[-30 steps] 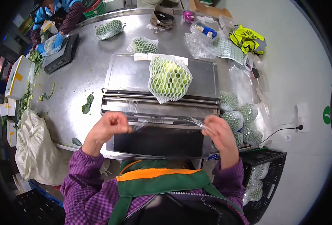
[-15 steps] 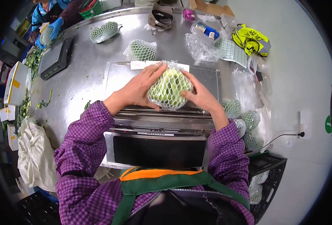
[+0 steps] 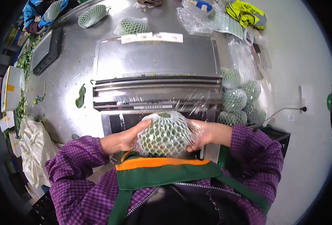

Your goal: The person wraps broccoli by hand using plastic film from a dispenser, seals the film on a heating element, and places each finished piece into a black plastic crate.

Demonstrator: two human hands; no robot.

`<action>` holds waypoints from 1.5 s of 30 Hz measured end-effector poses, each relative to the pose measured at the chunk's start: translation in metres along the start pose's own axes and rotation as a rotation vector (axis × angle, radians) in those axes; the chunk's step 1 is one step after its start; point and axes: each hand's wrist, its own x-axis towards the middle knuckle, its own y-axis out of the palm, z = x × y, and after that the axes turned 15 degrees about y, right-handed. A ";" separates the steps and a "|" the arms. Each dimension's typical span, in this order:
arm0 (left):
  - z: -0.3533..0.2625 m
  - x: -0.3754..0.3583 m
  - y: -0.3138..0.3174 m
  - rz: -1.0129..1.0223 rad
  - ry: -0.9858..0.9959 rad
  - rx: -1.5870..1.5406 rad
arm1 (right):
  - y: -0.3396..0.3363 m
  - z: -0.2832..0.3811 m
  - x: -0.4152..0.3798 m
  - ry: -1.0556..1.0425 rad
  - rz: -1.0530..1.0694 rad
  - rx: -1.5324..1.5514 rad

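Close in front of my apron, both hands hold a green vegetable head in a white foam net (image 3: 164, 135), with what looks like clear film over it. My left hand (image 3: 126, 138) is closed around its left side, fingers partly hidden behind it. On its right side my right hand (image 3: 205, 134) grips it, with shiny clear film (image 3: 196, 132) bunched at the fingers. Just beyond lies a metal wrapping machine (image 3: 154, 90) with rollers and a flat plate (image 3: 154, 56). Streaks of stretched clear film (image 3: 196, 103) show over its front edge.
Several netted vegetables (image 3: 234, 100) are piled right of the machine; another netted one (image 3: 133, 26) lies beyond it. A dark scale (image 3: 46, 52) stands left, near a loose leaf (image 3: 81, 96). A co-worker's gloved hand (image 3: 64, 4) is at the far left.
The netted vegetable has come from the machine's plate toward my body, held in both hands, and is turned over. The view has tilted downward. Stretched film now shows at the machine's front.
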 end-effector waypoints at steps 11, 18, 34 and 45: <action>0.072 0.000 -0.012 -0.026 0.100 -0.479 | -0.044 -0.064 0.020 -1.231 -0.833 -0.435; 0.118 -0.007 -0.034 0.241 0.189 -0.016 | -0.161 -0.052 0.173 -1.473 -0.541 -0.304; 0.059 -0.016 0.025 0.340 -0.022 0.384 | 0.005 -0.062 0.037 -0.822 -0.943 -1.621; 0.070 -0.038 0.016 -0.181 0.720 0.794 | -0.040 -0.077 0.045 -0.841 -0.769 -1.028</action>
